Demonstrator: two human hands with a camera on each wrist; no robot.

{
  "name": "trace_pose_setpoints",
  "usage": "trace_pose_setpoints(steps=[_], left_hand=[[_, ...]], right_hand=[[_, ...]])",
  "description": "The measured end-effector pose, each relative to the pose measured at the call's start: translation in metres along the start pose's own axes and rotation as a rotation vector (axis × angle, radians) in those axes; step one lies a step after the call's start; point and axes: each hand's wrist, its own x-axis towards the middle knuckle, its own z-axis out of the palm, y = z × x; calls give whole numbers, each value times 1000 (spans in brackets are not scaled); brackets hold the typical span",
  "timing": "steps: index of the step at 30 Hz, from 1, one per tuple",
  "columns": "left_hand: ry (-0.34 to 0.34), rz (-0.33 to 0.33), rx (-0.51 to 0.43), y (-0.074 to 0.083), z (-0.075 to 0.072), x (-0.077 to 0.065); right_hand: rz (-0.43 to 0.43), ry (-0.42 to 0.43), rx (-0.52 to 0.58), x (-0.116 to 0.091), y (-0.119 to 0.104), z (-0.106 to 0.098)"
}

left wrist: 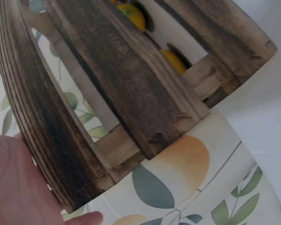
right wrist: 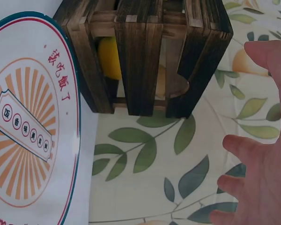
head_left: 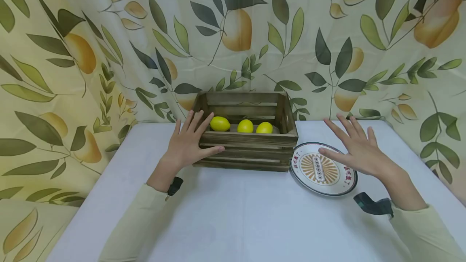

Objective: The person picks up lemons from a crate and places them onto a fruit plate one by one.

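Note:
A dark brown slatted wooden crate (head_left: 247, 153) stands at the back of the table, with several yellow lemons (head_left: 245, 126) in a row inside it. My left hand (head_left: 191, 138) is at the crate's left front corner, fingers spread; it overlaps the top slat in the head view. In the left wrist view that hand (left wrist: 23, 183) appears beside the crate's slats (left wrist: 131, 84). Over the right edge of a round plate (head_left: 324, 169) with an orange sunburst and red characters, my right hand (head_left: 358, 144) is spread and holds nothing. The right wrist view shows its fingers (right wrist: 243, 145) apart from the crate (right wrist: 140, 61).
A white cloth covers the table (head_left: 233, 217). Behind and to the left hangs a curtain (head_left: 309, 51) printed with leaves and fruit, close behind the crate. The plate lies flat right beside the crate's right front corner. Dark straps (head_left: 373, 204) sit at both wrists.

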Motion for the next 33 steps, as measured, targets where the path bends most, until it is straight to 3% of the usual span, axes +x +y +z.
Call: trace_pose_setpoints(steps=[5, 10, 19, 22, 26, 29, 33], left_hand=[[51, 24, 1, -3, 6, -2], [126, 27, -40, -8, 15, -5], [236, -55, -141, -13, 26, -10], [263, -120, -243, -14, 28, -11], [276, -185, -463, -15, 32, -12], [309, -184, -597, -17, 36, -11], [357, -159, -660, -17, 40, -10]], right_hand=[[-4, -14, 50, 4, -3, -1], [-46, 27, 74, 7, -5, -1], [-82, 78, 74, 12, -13, -6], [-97, 89, 99, 15, -17, -10], [-106, 141, 140, 16, -22, -13], [-110, 227, 180, 18, -25, -13], [-126, 337, 287, 24, -27, -12]])
